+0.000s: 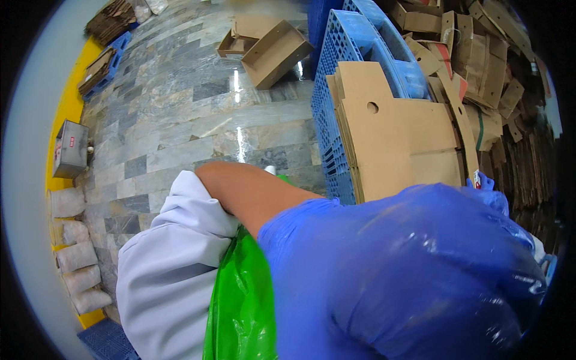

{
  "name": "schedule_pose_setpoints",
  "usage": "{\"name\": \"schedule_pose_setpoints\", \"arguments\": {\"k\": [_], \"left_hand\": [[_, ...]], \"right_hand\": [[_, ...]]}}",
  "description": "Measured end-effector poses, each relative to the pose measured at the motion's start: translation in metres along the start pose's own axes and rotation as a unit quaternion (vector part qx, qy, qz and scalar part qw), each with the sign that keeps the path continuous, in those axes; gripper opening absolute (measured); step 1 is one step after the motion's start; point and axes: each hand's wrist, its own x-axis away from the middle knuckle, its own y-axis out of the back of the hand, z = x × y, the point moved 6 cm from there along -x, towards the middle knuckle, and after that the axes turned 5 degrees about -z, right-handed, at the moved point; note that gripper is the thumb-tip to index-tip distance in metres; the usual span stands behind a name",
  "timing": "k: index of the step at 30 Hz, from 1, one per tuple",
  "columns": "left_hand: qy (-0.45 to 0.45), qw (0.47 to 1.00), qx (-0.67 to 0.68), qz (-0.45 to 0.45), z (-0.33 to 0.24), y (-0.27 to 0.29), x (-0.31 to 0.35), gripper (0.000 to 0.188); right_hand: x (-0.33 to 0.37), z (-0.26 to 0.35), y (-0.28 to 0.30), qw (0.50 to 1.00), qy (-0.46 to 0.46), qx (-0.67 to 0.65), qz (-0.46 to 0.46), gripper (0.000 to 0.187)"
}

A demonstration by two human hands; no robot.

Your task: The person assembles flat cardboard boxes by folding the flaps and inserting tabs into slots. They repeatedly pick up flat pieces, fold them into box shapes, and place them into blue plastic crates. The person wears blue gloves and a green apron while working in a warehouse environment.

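My left hand [414, 270], in a blue plastic glove, looms very close and fills the lower right. Its bare forearm comes out of a white sleeve [171, 246] and crosses to the right above a green apron [243, 300]. The fingers are turned away, so what they hold, if anything, is hidden. Just past it shows a crinkled patch of blue plastic [493, 201], perhaps my right hand's glove, with a small white and red thing at its edge. Flat brown cardboard sheets [396, 138] stand in a stack beyond the gloved hand.
Blue plastic pallets [354, 42] stand behind the sheets. Scrap cardboard [480, 57] is heaped at the far right. Open cardboard trays [276, 54] lie on the grey tiled floor [198, 126]. Along the left wall are a metal box [73, 150] and several white bundles [77, 257].
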Motion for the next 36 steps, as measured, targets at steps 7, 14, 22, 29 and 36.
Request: {"name": "schedule_pose_setpoints", "arguments": {"k": [7,14,22,29,36], "left_hand": [[-0.033,0.999,-0.039,-0.004,-0.075,0.057,0.025,0.043],[-0.065,0.984,-0.148,-0.072,-0.190,0.128,0.078,0.043],[-0.088,0.966,-0.219,-0.107,-0.271,0.187,0.108,0.044],[-0.023,0.961,-0.258,-0.098,-0.290,0.232,0.104,0.044],[0.057,0.996,-0.061,-0.024,-0.244,0.259,0.071,0.048]], "right_hand": [[-0.012,0.055,0.024,0.997,-0.043,0.066,0.021,0.043],[-0.060,0.166,-0.015,0.998,-0.003,0.062,0.020,0.043],[-0.118,0.286,-0.061,0.998,0.054,0.012,0.005,0.042],[-0.147,0.315,-0.060,0.996,0.085,-0.013,-0.002,0.042],[-0.180,0.305,-0.072,0.998,0.043,-0.038,-0.009,0.042]]}}
